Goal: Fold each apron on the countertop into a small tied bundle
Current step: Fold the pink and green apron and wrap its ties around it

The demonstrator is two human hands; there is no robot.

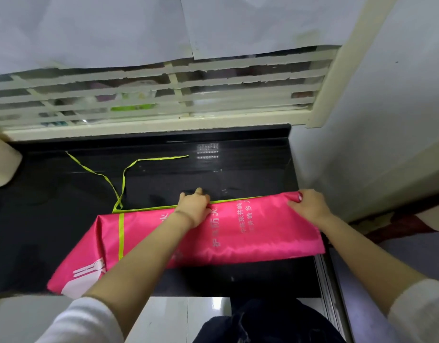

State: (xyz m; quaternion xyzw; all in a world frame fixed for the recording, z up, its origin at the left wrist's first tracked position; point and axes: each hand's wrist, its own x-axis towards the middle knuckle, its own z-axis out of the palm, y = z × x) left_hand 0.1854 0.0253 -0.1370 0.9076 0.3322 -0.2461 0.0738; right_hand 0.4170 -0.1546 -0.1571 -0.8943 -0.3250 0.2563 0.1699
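Observation:
A bright pink apron (pixel 238 233) with lime green trim and white print lies folded into a long band across the black countertop (pixel 65 219). Its left end hangs over the front edge. Two lime green ties (pixel 124 174) trail from its far left corner toward the back of the counter. My left hand (pixel 195 205) pinches the apron's far edge near the middle, fingers curled over the green trim. At the right end, my right hand (pixel 310 205) grips the far corner of the fabric.
A taped window with a cream frame (pixel 164 125) runs behind the counter. A white wall (pixel 386 120) closes the right side. A beige object (pixel 3 164) stands at the counter's far left. Pale tiles (pixel 169 318) show below the front edge.

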